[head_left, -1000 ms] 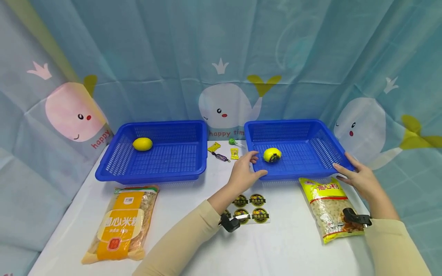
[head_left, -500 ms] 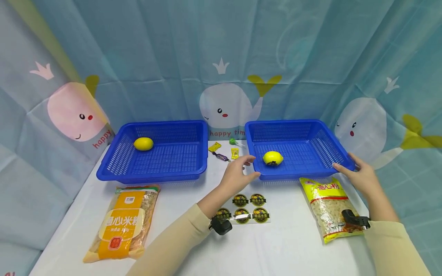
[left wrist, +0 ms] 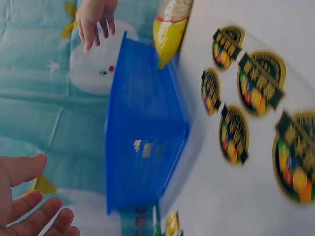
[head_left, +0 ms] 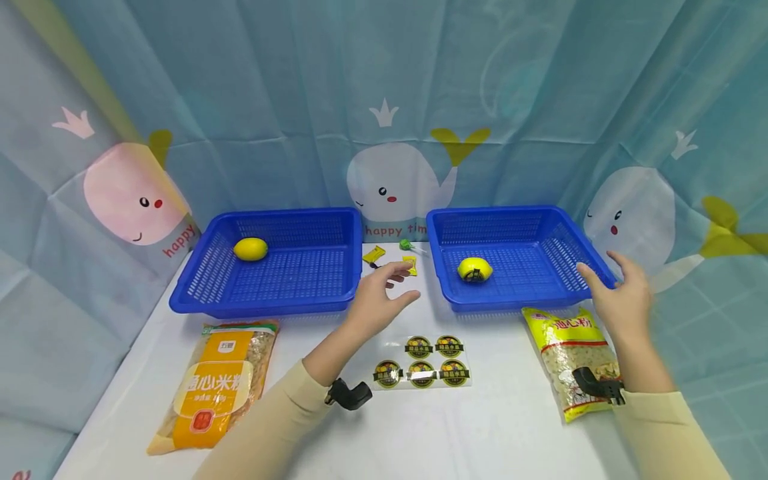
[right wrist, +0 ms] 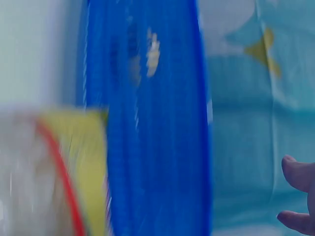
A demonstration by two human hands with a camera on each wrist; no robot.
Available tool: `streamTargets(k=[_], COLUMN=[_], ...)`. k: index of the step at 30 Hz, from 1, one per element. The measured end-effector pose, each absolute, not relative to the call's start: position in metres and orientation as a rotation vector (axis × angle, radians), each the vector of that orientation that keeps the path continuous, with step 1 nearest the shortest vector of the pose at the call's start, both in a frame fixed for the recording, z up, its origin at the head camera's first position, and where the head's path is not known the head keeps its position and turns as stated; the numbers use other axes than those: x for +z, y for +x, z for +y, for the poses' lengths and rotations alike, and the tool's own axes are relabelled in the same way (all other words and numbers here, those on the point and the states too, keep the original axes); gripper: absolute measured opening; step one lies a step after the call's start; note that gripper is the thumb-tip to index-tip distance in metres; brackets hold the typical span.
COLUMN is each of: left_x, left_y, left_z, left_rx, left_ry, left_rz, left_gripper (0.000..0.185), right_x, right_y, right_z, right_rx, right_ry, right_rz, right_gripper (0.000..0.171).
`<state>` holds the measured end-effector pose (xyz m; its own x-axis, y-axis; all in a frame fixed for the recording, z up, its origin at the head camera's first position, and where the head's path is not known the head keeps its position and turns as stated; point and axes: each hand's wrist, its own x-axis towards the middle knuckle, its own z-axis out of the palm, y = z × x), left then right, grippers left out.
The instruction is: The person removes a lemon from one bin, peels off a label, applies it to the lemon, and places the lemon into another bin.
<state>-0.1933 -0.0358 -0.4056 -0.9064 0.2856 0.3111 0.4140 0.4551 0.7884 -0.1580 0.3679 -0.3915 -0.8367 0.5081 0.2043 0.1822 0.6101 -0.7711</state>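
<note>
My left hand [head_left: 379, 303] hovers between the two baskets with fingers relaxed and apart, holding nothing. It overlaps the small wrapped candies in the head view. At the right basket's front right corner is my right hand [head_left: 624, 303], thumb and fingers spread and nothing in them. The right blue basket [head_left: 510, 303] holds a yellow lemon [head_left: 475, 269] with a dark round sticker on its front. In the left wrist view this basket [left wrist: 142, 113] stands well away from the left fingers [left wrist: 37, 211]. The right wrist view is blurred, with the right fingers [right wrist: 298, 174] at its edge.
The left blue basket [head_left: 270, 310] holds another lemon [head_left: 251, 249]. Two pasta bags, one orange [head_left: 213, 390] and one yellow [head_left: 573, 363], lie in front of the baskets. A sheet of round stickers [head_left: 420, 363] lies mid-table. Behind are a lollipop [head_left: 405, 245] and a yellow candy [head_left: 375, 254].
My left hand has moved left, away from the right basket. My right hand has come off that basket's corner and turned more upright. The lemon in it has rolled slightly, its sticker shifting.
</note>
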Motion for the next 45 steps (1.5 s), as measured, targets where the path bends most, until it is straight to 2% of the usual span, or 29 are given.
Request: streamTargets(k=[11, 17, 22, 28, 34, 38, 45], left_x=[-0.381, -0.372, -0.367, -0.356, -0.354, -0.353, -0.351], left_y=[-0.204, -0.217, -0.228, -0.245, -0.27, -0.286, -0.309], left_z=[-0.111, -0.145, -0.155, -0.166, -0.193, -0.21, -0.234], left_rx=[-1.45, -1.429, -1.406, -1.374, -1.256, -1.301, -1.396], left_ry=[-0.366, -0.291, -0.288, -0.232, -0.108, -0.079, -0.056], left_rz=[-2.609, -2.652, -2.669, -2.74, -2.876, -2.887, -2.895], left_gripper=[0.047, 0.051, 0.054, 0.062, 0.079, 0.085, 0.092], right_x=[-0.374, -0.374, -0.38, -0.401, -0.431, -0.442, -0.451], right_y=[-0.161, -0.173, -0.184, -0.201, -0.211, -0.213, -0.216], right_z=[0.272, 0.214, 0.165, 0.116, 0.074, 0.055, 0.039], right_rx=[1.267, 1.455, 1.61, 1.781, 1.913, 1.962, 2.014], right_ry=[-0.036, 0.127, 0.246, 0.323, 0.419, 0.417, 0.362], right_rz=[-2.448, -2.461, -2.472, -2.534, -2.654, -2.689, -2.669], right_gripper=[0.066, 0.068, 0.069, 0.064, 0.069, 0.072, 0.066])
